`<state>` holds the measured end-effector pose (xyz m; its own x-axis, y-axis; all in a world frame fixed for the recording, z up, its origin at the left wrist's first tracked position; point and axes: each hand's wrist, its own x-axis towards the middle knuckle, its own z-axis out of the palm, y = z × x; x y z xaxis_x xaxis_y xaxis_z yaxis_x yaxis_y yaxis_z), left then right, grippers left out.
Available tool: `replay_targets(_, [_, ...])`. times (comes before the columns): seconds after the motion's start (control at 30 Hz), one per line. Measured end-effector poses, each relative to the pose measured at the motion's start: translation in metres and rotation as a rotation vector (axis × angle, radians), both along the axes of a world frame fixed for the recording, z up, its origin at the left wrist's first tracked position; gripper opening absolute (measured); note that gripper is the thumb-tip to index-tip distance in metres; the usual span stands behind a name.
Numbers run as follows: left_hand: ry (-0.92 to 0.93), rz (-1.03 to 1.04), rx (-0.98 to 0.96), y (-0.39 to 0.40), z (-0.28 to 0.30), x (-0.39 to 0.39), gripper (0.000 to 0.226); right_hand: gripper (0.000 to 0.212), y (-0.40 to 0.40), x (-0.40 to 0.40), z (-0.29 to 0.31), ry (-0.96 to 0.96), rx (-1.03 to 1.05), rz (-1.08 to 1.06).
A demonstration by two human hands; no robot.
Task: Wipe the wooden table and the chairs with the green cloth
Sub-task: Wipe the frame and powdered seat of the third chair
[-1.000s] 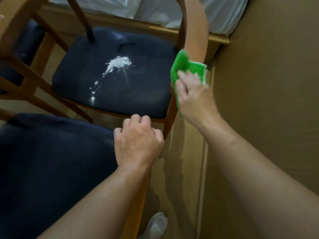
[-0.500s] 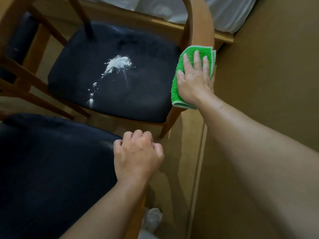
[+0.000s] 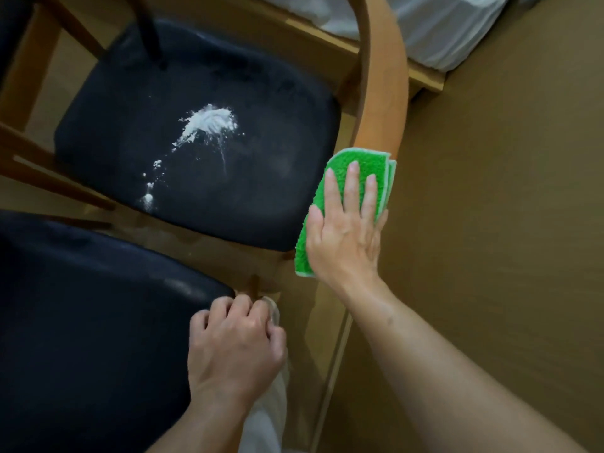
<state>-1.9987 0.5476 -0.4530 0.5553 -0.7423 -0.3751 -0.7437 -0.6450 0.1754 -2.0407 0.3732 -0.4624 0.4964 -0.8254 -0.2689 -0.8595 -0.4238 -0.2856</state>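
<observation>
My right hand presses the folded green cloth flat against the curved wooden backrest of the far chair, fingers straight. That chair's dark seat carries a spill of white powder near its middle, with small specks trailing toward the front edge. My left hand hovers with curled fingers, holding nothing, at the right edge of a second dark seat close to me. The lower part of the backrest is hidden under the cloth.
Wooden frame rails of the chairs cross at the left. A bed with white bedding on a wooden frame lies at the top right. Brown floor spreads to the right. My light-coloured trouser leg shows below.
My right hand went from gripping the bunched cloth to pressing it flat on the backrest, then slid it down the wood. My left hand stayed curled near the near seat's edge.
</observation>
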Motion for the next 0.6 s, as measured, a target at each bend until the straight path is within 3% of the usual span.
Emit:
replay_targets(0.27, [0.035,0.006,0.092,0.002,0.0,-0.004,0.017,0.054,-0.089,0.018,0.001,-0.022,-0.064,0.002])
replay_targets(0.47, [0.089,0.047,0.186,-0.006,0.01,-0.002,0.02,0.055,-0.097,0.022,-0.002,-0.036,-0.093,0.008])
replay_targets(0.6, [0.205,0.386,0.105,-0.037,0.017,0.003,0.028,0.059,-0.067,0.007,-0.006,-0.08,-0.072,0.005])
